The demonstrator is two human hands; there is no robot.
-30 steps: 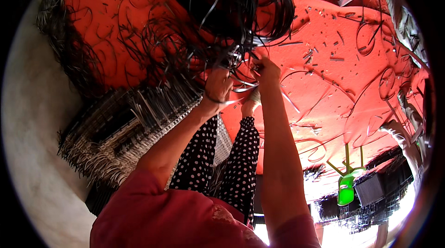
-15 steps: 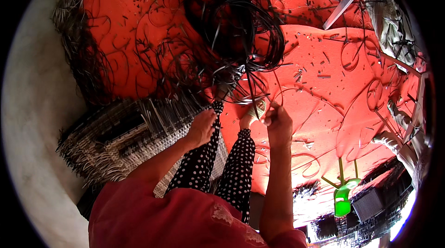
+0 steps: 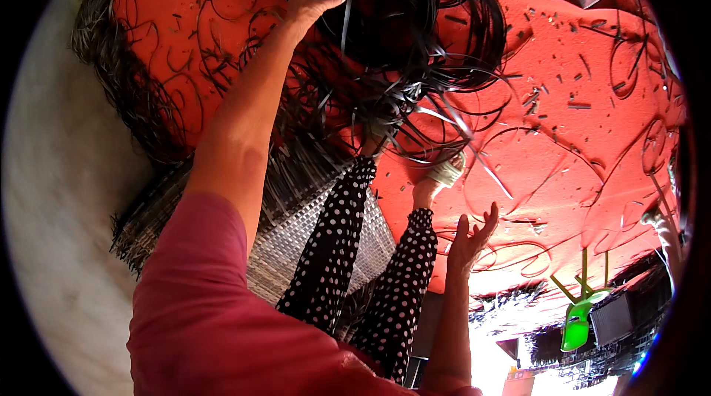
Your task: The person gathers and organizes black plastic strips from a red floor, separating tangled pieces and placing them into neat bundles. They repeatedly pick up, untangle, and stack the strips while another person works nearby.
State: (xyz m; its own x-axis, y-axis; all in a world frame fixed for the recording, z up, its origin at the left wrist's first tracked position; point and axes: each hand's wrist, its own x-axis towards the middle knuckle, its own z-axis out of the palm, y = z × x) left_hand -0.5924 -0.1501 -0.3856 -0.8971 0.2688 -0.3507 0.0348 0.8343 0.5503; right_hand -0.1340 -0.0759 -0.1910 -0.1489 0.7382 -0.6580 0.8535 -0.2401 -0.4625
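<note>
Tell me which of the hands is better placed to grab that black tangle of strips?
Probably the left hand: it reaches out, fingers spread, right at the edge of the black strip bundle. The right hand hangs open lower down, well apart from it.

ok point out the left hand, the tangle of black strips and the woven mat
left hand (image 3: 307, 7), head view, on the palm
tangle of black strips (image 3: 404, 18), head view, on its dense middle
woven mat (image 3: 292, 237), head view, on the bare weave left of the legs
</note>
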